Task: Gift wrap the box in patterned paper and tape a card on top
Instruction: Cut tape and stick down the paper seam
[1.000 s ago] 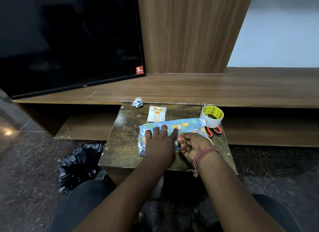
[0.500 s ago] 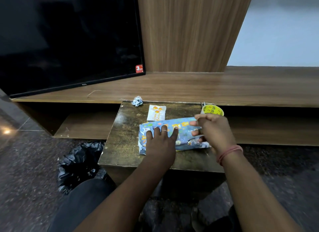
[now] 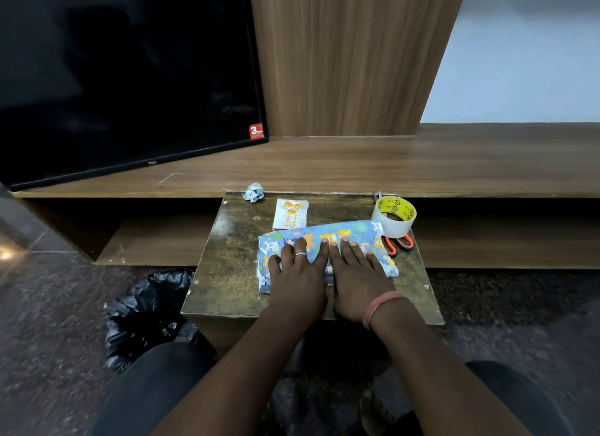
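The box (image 3: 354,237), covered in blue patterned paper with orange and green figures, lies flat on a small dark wooden table (image 3: 227,273). My left hand (image 3: 298,273) presses flat on its left half, fingers straight, a ring on one finger. My right hand (image 3: 357,273) lies flat beside it on the box's middle and right part, fingers spread. A white card (image 3: 290,213) with orange balloons sits just behind the box. A roll of clear tape (image 3: 393,216) with a yellow core stands at the table's back right corner.
Orange-handled scissors (image 3: 397,244) lie right of the box, under the tape roll. A crumpled paper scrap (image 3: 254,192) sits at the table's back left. A black bin bag (image 3: 149,312) stands on the floor to the left. A TV (image 3: 130,78) rests on the long wooden shelf (image 3: 454,162) behind.
My right hand moved from near the tape roll back down onto the box and now lies flat next to my left hand. The left hand stayed pressed on the box.
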